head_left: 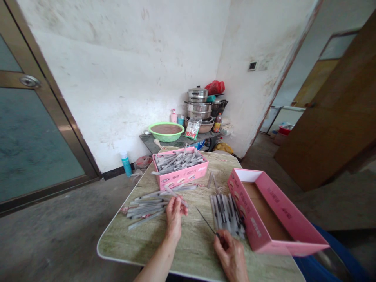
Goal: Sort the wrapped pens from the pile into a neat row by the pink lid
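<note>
My left hand [174,216] is closed around a clear pen barrel [176,194] above the marbled table [141,243], next to a loose pile of clear barrels [147,205]. My right hand [230,252] pinches a thin dark refill [206,222] that points up and left toward the left hand. A row of assembled pens [226,213] lies just right of the right hand. A pink box full of barrels [179,166] stands at the far side of the table. An open, empty pink box [273,213] sits at the right edge.
Behind the table a low stand [152,143] carries a green basin [166,131], stacked metal pots [199,105] and bottles. A glass door [32,141] is at left, a wooden door [337,117] at right. A blue spray can [126,163] stands on the floor.
</note>
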`<state>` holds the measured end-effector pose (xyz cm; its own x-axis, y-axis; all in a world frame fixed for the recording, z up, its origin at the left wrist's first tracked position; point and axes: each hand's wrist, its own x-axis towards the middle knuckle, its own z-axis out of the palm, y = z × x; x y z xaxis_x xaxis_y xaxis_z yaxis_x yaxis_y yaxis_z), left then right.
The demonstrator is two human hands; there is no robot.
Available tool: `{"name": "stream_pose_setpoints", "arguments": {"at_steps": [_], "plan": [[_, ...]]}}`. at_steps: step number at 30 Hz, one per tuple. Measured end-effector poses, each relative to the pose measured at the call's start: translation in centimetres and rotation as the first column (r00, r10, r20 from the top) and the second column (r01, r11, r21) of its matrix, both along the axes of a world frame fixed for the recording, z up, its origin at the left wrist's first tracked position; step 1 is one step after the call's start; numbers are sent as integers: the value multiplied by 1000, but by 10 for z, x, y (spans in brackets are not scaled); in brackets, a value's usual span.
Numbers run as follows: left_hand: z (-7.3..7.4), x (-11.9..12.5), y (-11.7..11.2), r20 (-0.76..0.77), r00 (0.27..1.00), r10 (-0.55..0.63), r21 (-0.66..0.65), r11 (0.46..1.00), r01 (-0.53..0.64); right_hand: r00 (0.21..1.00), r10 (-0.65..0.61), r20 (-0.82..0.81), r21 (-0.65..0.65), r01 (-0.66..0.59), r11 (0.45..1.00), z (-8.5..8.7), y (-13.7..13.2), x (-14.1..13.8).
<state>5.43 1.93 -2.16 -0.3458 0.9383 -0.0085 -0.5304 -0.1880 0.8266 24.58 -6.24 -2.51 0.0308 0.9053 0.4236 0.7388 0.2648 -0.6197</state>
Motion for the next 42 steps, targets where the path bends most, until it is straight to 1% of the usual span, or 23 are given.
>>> {"name": "stream_pose_setpoints", "arguments": {"at_steps": [2,3,4,5,7,9,11,13,15,16,19,21,22,24,26,28,30,32,34,35,38,40,42], "plan": [[-2,0,1,-48,998,30,-3,1000,-30,996,-86,0,-20,86,996,-4,-4,14],[-3,1,2,-101,994,34,-11,999,-35,990,-139,16,-26,139,990,-7,-5,19],[-4,3,2,-173,985,13,-27,999,-18,980,-194,52,-29,196,980,-9,-5,22],[-6,6,1,-258,965,-39,-52,998,26,963,-249,108,-31,253,967,-10,-4,23],[-8,14,-1,-429,880,-205,-134,978,163,907,-333,257,-33,353,935,-10,0,18],[-9,26,-4,-551,752,-363,-238,931,276,842,-377,387,-19,416,909,-8,7,8],[-9,39,-7,-632,634,-445,-327,895,303,799,-386,462,10,430,903,-3,15,-4],[-7,50,-7,-682,558,-473,-381,881,282,775,-379,506,30,423,905,0,21,-14],[-7,58,-6,-727,515,-454,-376,891,255,755,-376,538,39,423,905,1,26,-19],[-7,61,-5,-760,491,-425,-350,905,241,746,-377,549,44,424,904,0,28,-21],[-8,66,-3,-869,406,-283,-217,955,203,731,-384,564,71,420,905,-6,30,-21],[-7,66,-5,-910,357,-213,-150,969,194,733,-394,555,105,408,907,-11,29,-20],[-6,65,-6,-919,338,-200,-138,970,200,738,-401,543,130,399,908,-13,28,-19],[-2,58,-8,-925,323,-201,-128,964,234,758,-415,503,194,368,909,-16,26,-17],[4,44,-10,-928,319,-192,-105,957,269,794,-410,448,256,326,910,-17,25,-15],[12,21,-11,-947,299,-117,-48,972,229,829,-399,391,282,305,910,-18,24,-14],[20,-7,-10,-972,233,-26,7,990,139,850,-405,338,272,324,906,-18,23,-12],[27,-37,-9,-990,134,35,40,999,36,852,-436,289,255,370,893,-18,23,-10],[33,-63,-9,-998,16,60,59,997,-46,850,-460,256,251,401,881,-18,23,-10],[34,-72,-9,-998,-35,53,55,997,-53,850,-464,248,252,406,878,-19,23,-10],[35,-87,-10,-990,-141,3,12,998,-61,858,-454,238,253,397,882,-19,24,-11],[33,-88,-9,-984,-174,-36,-26,998,-62,862,-447,238,248,391,886,-20,24,-11],[31,-86,-7,-980,-187,-68,-55,996,-74,867,-438,238,243,383,891,-20,24,-11]]}}
